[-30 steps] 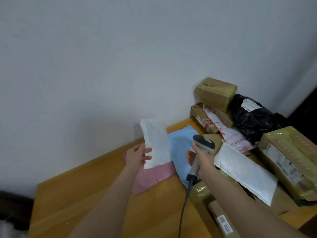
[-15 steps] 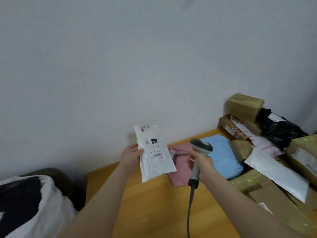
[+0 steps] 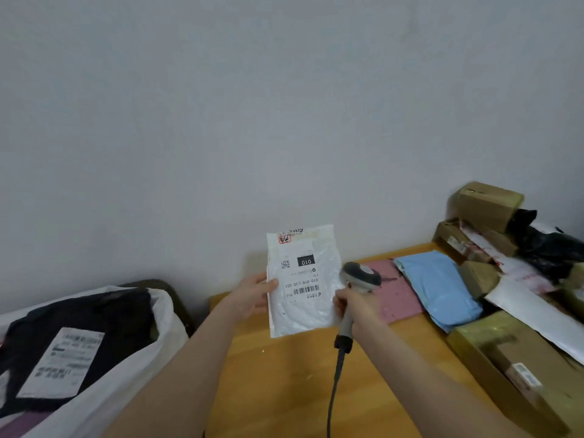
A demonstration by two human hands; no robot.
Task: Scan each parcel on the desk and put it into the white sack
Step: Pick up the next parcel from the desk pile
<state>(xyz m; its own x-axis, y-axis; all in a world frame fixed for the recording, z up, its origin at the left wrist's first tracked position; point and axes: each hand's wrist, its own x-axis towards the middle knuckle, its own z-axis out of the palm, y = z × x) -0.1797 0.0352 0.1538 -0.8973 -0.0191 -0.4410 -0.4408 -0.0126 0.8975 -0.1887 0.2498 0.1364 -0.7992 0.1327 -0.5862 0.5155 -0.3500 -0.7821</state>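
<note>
Has turned white parcel (image 3: 303, 314) label-forward over the counter (image 3: 284, 374), pinching its edge in left hand (image 3: 252, 294); grips scanner (image 3: 358, 276) in right hand (image 3: 355, 306), aiming at barcode (image 3: 306, 290). Likely mid-scan; next into open white sack (image 3: 164, 314), left.

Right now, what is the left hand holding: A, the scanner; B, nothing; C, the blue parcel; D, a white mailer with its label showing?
D: the left hand pinches the white mailer by its edge, barcode label facing the camera; the scanner is in the right hand.
</note>
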